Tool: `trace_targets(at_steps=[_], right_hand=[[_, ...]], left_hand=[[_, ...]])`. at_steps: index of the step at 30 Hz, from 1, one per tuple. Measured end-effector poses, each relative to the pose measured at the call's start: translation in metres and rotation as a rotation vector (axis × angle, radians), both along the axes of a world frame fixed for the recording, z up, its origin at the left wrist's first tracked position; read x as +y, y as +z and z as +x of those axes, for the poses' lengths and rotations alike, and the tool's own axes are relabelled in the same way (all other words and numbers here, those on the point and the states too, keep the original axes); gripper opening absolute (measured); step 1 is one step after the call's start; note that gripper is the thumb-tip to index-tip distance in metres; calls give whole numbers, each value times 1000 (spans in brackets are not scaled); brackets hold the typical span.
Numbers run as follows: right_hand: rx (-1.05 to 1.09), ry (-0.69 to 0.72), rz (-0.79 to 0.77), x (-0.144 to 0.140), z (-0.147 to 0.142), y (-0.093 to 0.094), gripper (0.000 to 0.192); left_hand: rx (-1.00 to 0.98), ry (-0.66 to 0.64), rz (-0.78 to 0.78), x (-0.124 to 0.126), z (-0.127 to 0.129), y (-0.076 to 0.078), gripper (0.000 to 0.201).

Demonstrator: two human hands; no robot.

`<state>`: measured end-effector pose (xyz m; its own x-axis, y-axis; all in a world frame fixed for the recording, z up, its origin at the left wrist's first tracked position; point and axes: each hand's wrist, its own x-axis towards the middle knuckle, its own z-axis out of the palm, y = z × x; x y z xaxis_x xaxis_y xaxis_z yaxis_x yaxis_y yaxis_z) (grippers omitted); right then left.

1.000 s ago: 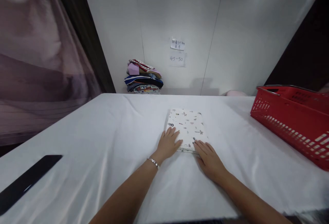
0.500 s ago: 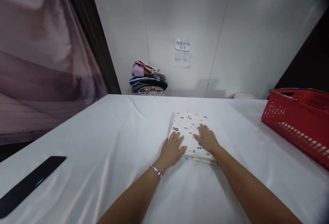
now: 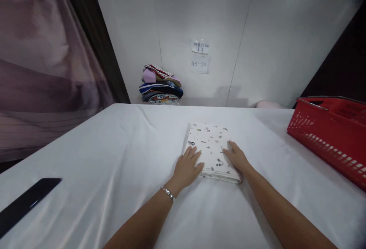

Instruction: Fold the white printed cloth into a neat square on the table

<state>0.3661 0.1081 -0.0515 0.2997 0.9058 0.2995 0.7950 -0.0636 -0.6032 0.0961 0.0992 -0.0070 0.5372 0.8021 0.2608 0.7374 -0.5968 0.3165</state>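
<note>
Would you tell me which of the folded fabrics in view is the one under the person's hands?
It is the white folded cloth with small printed motifs, alone mid-table, under the left hand and right hand; the colourful stack sits by the wall.

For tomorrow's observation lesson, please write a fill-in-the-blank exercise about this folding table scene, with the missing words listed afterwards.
1. Both hands, the left hand and the right hand, rest on a folded white patterned ____.
2. The plastic basket at the table's right edge is ____.
3. The silver bracelet sits on the ____ wrist.
4. The stack of folded clothes stands against the ____.

Missing words: cloth; red; left; wall
</note>
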Motion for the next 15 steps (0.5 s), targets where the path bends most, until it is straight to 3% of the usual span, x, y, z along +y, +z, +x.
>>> trace_targets(at_steps=[4, 8, 10, 13, 15], right_hand=[[95, 59, -18, -2, 8, -1, 61], [98, 189, -72, 32, 27, 24, 62], [16, 248, -60, 56, 41, 39, 61], [-112, 198, -148, 81, 58, 51, 64], [-148, 146, -234, 82, 66, 49, 63]], left_hand=[[-17, 23, -69, 0, 2, 1, 45], [-31, 44, -247, -22, 21, 7, 63], [-63, -76, -340, -39, 36, 11, 74], [-115, -310, -403, -55, 51, 19, 73], [-165, -318, -351, -47, 50, 22, 65]])
